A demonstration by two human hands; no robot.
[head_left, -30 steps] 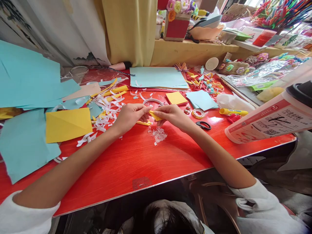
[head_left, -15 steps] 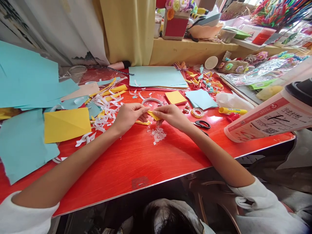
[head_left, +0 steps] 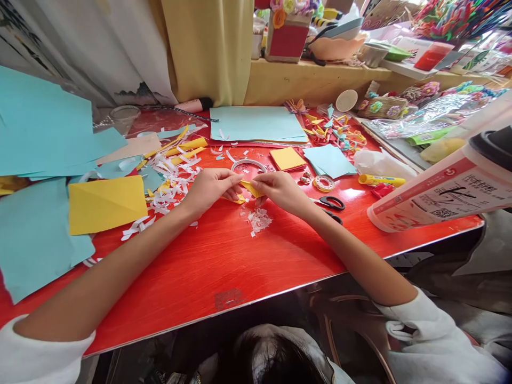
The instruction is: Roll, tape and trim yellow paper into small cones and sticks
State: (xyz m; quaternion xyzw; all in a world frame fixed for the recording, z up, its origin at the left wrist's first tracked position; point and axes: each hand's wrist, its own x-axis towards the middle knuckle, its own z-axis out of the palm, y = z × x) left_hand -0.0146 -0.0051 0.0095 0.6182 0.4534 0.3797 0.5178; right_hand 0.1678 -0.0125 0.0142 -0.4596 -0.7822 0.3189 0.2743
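My left hand (head_left: 210,188) and my right hand (head_left: 280,190) meet above the middle of the red table (head_left: 224,261). Both pinch a small folded piece of yellow paper (head_left: 253,188) between their fingertips. A yellow scrap (head_left: 239,200) lies on the table just below the left fingers. White paper bits (head_left: 258,220) lie under the hands. A roll of clear tape (head_left: 248,164) sits right behind the hands.
Black scissors (head_left: 332,203), a small tape roll (head_left: 324,183) and a yellow glue stick (head_left: 380,180) lie to the right. Blue sheets (head_left: 44,133), a yellow sheet (head_left: 106,204) and white shreds (head_left: 172,178) cover the left. A large cup (head_left: 444,192) leans in at right. A cluttered shelf (head_left: 320,74) runs behind.
Both hands have kept pinching the yellow paper and shifted only slightly; the view has drifted a little.
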